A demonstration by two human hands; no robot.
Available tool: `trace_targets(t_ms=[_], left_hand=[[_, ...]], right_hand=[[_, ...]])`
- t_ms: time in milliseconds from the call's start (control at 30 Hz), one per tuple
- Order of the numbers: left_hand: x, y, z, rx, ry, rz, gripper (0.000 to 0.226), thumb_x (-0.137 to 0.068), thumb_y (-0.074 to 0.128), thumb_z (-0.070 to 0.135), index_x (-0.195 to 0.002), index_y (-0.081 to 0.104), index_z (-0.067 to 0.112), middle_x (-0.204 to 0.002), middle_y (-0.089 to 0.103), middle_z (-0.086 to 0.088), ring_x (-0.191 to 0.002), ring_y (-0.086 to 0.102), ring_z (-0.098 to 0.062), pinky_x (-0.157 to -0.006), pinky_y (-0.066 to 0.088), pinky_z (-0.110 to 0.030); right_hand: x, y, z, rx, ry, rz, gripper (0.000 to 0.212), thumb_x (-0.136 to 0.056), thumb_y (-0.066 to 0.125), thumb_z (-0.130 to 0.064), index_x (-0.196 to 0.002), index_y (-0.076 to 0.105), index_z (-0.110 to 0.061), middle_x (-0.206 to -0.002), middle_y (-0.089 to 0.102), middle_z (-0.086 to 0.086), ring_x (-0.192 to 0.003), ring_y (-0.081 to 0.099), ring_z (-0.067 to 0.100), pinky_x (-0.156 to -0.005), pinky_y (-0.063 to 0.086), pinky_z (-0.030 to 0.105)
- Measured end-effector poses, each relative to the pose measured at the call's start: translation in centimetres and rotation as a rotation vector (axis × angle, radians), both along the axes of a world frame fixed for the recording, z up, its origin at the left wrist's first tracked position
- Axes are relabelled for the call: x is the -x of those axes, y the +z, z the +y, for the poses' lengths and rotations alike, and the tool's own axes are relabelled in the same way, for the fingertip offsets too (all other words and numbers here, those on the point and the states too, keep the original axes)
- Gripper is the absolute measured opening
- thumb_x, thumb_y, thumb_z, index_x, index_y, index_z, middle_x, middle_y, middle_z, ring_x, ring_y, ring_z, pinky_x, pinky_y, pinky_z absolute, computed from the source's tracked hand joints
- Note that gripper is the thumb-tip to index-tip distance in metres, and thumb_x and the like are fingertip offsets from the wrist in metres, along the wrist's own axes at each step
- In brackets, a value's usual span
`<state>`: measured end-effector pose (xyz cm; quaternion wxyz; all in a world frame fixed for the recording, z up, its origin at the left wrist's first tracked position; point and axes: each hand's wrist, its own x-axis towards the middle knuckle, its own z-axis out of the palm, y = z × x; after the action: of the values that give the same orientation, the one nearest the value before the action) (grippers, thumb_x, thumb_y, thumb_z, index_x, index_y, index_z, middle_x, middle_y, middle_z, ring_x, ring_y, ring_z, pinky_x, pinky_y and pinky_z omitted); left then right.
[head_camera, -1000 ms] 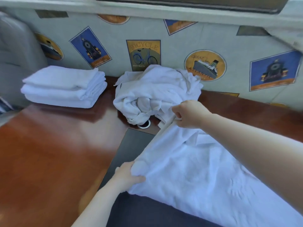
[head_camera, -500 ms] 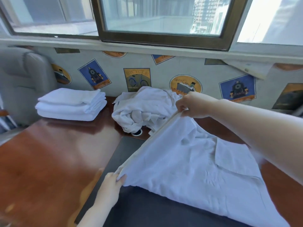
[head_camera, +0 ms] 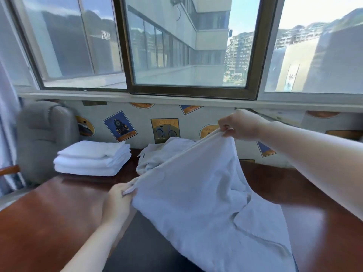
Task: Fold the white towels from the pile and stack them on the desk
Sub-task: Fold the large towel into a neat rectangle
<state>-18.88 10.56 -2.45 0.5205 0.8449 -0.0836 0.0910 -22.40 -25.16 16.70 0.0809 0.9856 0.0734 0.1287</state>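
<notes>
A white towel hangs stretched between my two hands above the brown desk. My right hand pinches its far corner, raised high near the wall. My left hand grips the near corner lower down. The towel's lower part still drapes on the desk and the dark mat. Behind it lies the crumpled pile of white towels, partly hidden. A stack of folded white towels sits at the back left of the desk.
A grey padded chair back stands left of the stack. A wall with poster prints and a wide window runs behind the desk. A curtain hangs at the far left.
Both hands have lifted the towel's edge up off the desk, the right hand rising most. The view has tilted upward, showing the window.
</notes>
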Motion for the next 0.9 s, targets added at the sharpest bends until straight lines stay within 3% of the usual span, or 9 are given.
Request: trace_targets(t_ms=[67,133,267,533,633,733,800,833,900], left_hand=[[-2.1,3.4,-0.3,-0.108,-0.074,-0.11,0.03,-0.089,0.064,0.022,-0.061,0.06,0.031,-0.074,0.056,0.012,-0.073,0.054,-0.011,-0.06,0.036,-0.024],[-4.1,6.6,-0.3,-0.226,-0.12,-0.169,0.03,-0.091,0.066,0.012,-0.065,0.06,0.025,-0.081,0.054,0.006,-0.079,0.053,-0.02,-0.064,0.034,-0.033],[-6.0,12.3,-0.3,-0.445,-0.237,-0.264,0.033,-0.087,0.071,0.014,-0.057,0.058,0.02,-0.087,0.054,0.005,-0.082,0.054,-0.021,-0.071,0.035,-0.031],[-5.7,21.3,-2.4,-0.508,-0.223,-0.545,0.037,-0.085,0.073,0.017,-0.062,0.053,0.037,-0.089,0.053,0.0,-0.079,0.055,-0.023,-0.067,0.039,-0.034],[-6.0,24.5,-2.9,-0.549,-0.183,-0.661,0.011,-0.085,0.074,0.021,-0.08,0.065,0.021,-0.089,0.054,-0.003,-0.08,0.056,-0.024,-0.065,0.04,-0.033],[-6.6,27.7,-3.3,-0.615,-0.142,-0.712,0.013,-0.089,0.07,0.025,-0.091,0.068,0.012,-0.092,0.054,0.001,-0.081,0.058,-0.02,-0.068,0.043,-0.033],[-6.1,29.8,-3.1,-0.654,-0.187,-0.725,0.015,-0.093,0.064,0.026,-0.101,0.068,0.014,-0.092,0.051,0.013,-0.079,0.054,-0.007,-0.067,0.038,-0.026],[-5.9,30.7,-3.0,-0.719,-0.212,-0.738,0.018,-0.096,0.061,0.027,-0.107,0.067,0.014,-0.094,0.049,0.019,-0.08,0.052,0.0,-0.067,0.037,-0.023],[-5.1,32.4,-2.9,-0.931,-0.239,-0.75,0.024,-0.1,0.052,0.024,-0.121,0.063,0.017,-0.106,0.049,0.014,-0.091,0.054,-0.005,-0.074,0.039,-0.021]], right_hand=[[1.2,1.5,-1.2,-0.051,-0.035,-0.06,0.011,-0.089,0.067,-0.021,-0.083,0.059,-0.016,-0.074,0.054,-0.001,-0.076,0.047,0.023,-0.063,0.034,0.032],[2.5,3.0,-2.3,-0.088,-0.047,-0.117,0.011,-0.088,0.069,-0.02,-0.084,0.062,-0.013,-0.072,0.057,0.0,-0.074,0.049,0.023,-0.062,0.037,0.032],[5.0,5.5,-4.0,-0.143,-0.084,-0.181,0.019,-0.086,0.072,-0.019,-0.075,0.057,-0.015,-0.066,0.054,-0.005,-0.069,0.053,0.023,-0.062,0.042,0.032],[8.8,10.7,-6.0,-0.084,-0.062,-0.273,0.024,-0.091,0.066,-0.015,-0.077,0.046,-0.014,-0.061,0.048,-0.003,-0.059,0.046,0.018,-0.053,0.032,0.03],[10.3,12.5,-6.5,-0.028,-0.07,-0.289,0.028,-0.095,0.06,-0.014,-0.078,0.037,-0.021,-0.058,0.043,-0.005,-0.055,0.041,0.014,-0.05,0.027,0.03],[11.6,13.9,-7.0,0.011,-0.101,-0.299,0.028,-0.097,0.055,-0.015,-0.079,0.035,-0.023,-0.059,0.043,-0.006,-0.054,0.04,0.01,-0.048,0.025,0.028],[12.5,14.7,-7.3,-0.011,-0.109,-0.324,0.029,-0.096,0.056,-0.014,-0.078,0.036,-0.023,-0.059,0.044,-0.008,-0.055,0.042,0.011,-0.048,0.026,0.028],[12.9,14.9,-7.5,-0.033,-0.104,-0.343,0.032,-0.095,0.058,-0.013,-0.075,0.035,-0.025,-0.058,0.044,-0.008,-0.055,0.042,0.011,-0.049,0.027,0.028],[13.7,15.4,-7.8,-0.067,-0.092,-0.365,0.041,-0.092,0.062,-0.01,-0.07,0.033,-0.029,-0.058,0.045,-0.008,-0.055,0.042,0.013,-0.051,0.031,0.029]])
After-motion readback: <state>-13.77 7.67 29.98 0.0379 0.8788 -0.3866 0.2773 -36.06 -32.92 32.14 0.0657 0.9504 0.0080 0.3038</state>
